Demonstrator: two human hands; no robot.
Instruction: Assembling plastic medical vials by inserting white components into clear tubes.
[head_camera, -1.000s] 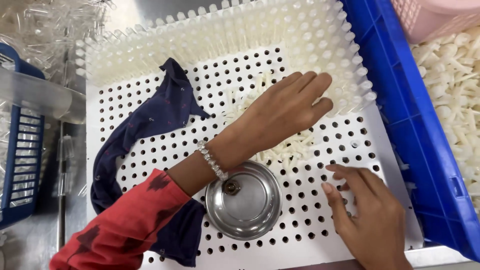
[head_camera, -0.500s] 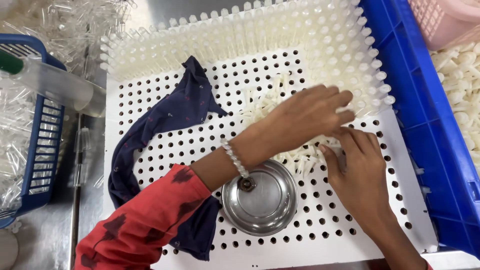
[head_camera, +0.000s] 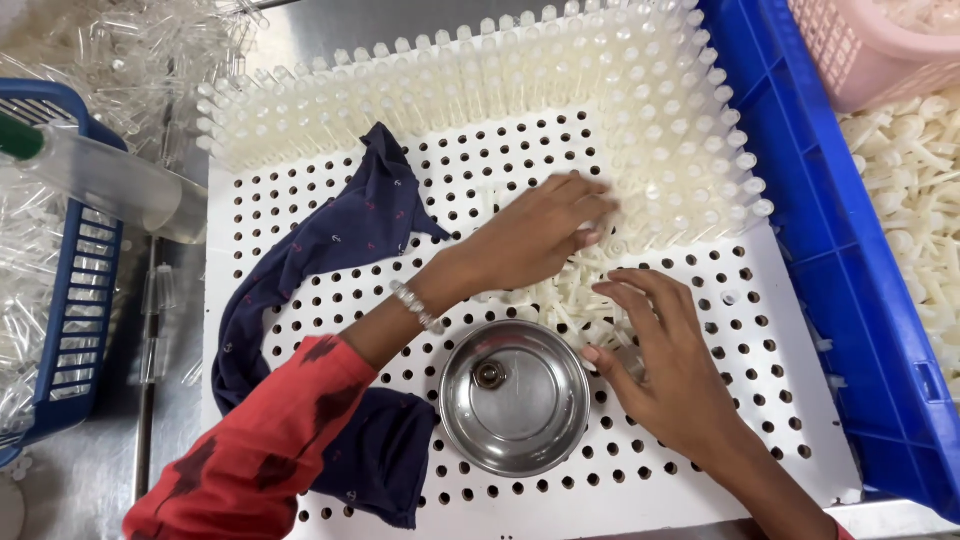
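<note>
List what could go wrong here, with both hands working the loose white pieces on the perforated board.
1. The left hand lies right against the upright white tubes; a sideways nudge might tip some.
2. The right hand touches the steel bowl; a knock may slide it across the perforated board.
3. The loose white pieces lie over open holes and might drop through.
</note>
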